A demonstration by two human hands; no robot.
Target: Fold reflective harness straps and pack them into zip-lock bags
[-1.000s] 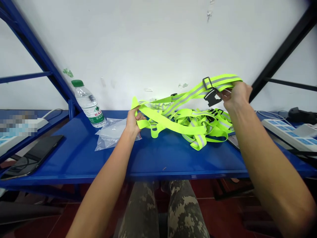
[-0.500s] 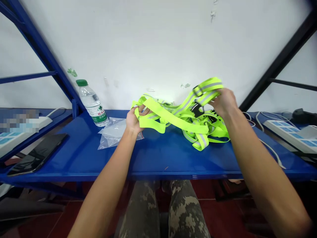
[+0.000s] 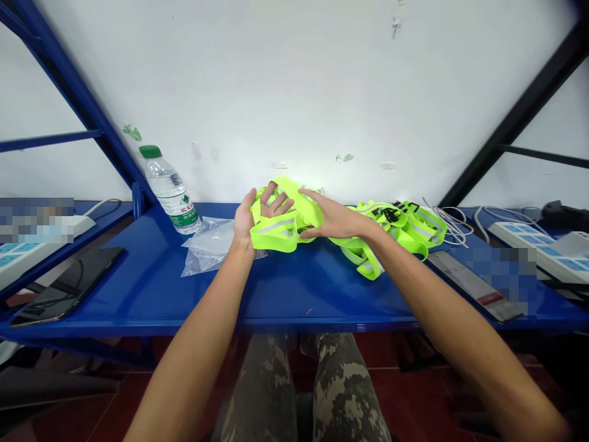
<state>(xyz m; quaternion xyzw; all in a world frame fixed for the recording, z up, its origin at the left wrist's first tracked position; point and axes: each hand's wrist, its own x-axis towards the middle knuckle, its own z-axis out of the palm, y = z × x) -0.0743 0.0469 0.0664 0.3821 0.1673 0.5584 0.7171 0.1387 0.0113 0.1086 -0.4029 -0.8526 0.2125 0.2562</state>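
Note:
A neon yellow-green reflective strap with a silver stripe hangs in loops around my left hand. That palm faces up, its fingers partly spread inside the loops. From the right, my right hand grips the same loops between thumb and fingers. Just beyond the right wrist, more of the neon webbing lies tangled on the blue table, with black buckles in it. The right forearm covers part of this heap, and whether it is all one strap I cannot tell.
Left of my hands lie clear plastic bags beside an upright water bottle. A dark phone rests at far left, another phone at right. Power strips and white cables flank the table. Behind is a white wall.
My right hand has moved left and down from the heap to the loops at my left hand, bringing strap with it. The heap has settled on the table, and the right phone now shows.

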